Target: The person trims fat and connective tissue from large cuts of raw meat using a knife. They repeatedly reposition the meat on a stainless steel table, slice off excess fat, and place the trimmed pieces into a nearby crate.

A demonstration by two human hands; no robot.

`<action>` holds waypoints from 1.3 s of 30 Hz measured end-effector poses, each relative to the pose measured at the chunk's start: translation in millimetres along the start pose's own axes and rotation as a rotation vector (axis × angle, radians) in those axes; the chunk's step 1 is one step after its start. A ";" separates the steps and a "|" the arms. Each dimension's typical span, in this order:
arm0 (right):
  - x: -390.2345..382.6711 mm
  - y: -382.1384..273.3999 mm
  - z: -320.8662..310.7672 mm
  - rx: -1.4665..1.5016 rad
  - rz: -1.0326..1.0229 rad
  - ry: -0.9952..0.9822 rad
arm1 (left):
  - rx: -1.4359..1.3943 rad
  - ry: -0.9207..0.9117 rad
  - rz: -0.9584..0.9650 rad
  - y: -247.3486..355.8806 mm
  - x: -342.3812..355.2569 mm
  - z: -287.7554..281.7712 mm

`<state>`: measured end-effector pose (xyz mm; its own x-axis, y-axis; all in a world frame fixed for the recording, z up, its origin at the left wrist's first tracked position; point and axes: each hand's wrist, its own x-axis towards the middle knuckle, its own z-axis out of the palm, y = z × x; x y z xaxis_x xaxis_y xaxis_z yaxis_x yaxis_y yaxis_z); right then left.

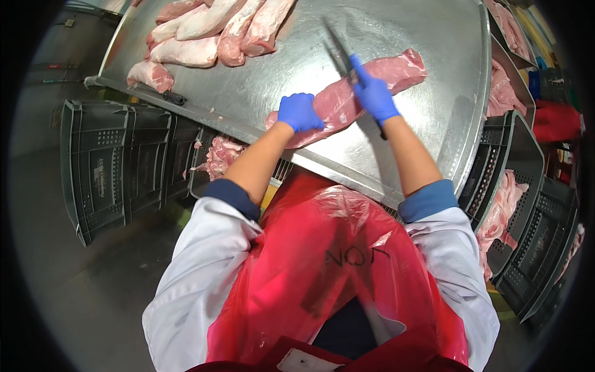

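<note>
A long pink slab of raw meat [362, 93], pale and streaked with white fat along its upper edge, lies across the near part of the brushed steel worktable [434, 43], running from near the front rim up toward the right. One such slab is in work; the left hand [299, 111], in a smooth blue glove, lies flat and curled over its nearer, lower end, pressing down on it. The right hand [374, 93], gloved the same, is closed around the dark handle of a narrow-bladed knife [339, 53], index finger stretched along the spine, and the blade points up and away past the top of the slab. At the far left of the table a heap of about seven similar pink cuts [211, 34] lies packed together, rounded and glossy, well apart from the slab. Below the table's front rim, between the forearms and the floor, some ragged pale trimmings [218, 156] sit in a crate, partly hidden by the left arm. To the left stands a stack of dark grey slotted plastic crates [118, 161], ribbed and rectangular. On the right, several more grey crates [527, 186] hold further pink pieces; their exact number cannot be told as they bend toward the rim. The person wears a shiny red plastic apron [328, 260] over white sleeves with blue cuffs.
</note>
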<state>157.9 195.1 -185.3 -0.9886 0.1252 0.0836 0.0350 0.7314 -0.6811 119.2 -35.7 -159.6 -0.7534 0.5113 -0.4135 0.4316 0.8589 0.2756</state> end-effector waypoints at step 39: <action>-354.0 11.9 -104.9 0.652 0.815 0.250 | -1.140 -0.438 0.300 140.9 174.0 3.6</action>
<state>523.6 229.8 -146.7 -0.6422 0.6014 -0.4752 0.5126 -0.1240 -0.8496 50.7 174.4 -195.9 -0.3778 0.8362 -0.3975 -0.2805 0.3058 0.9099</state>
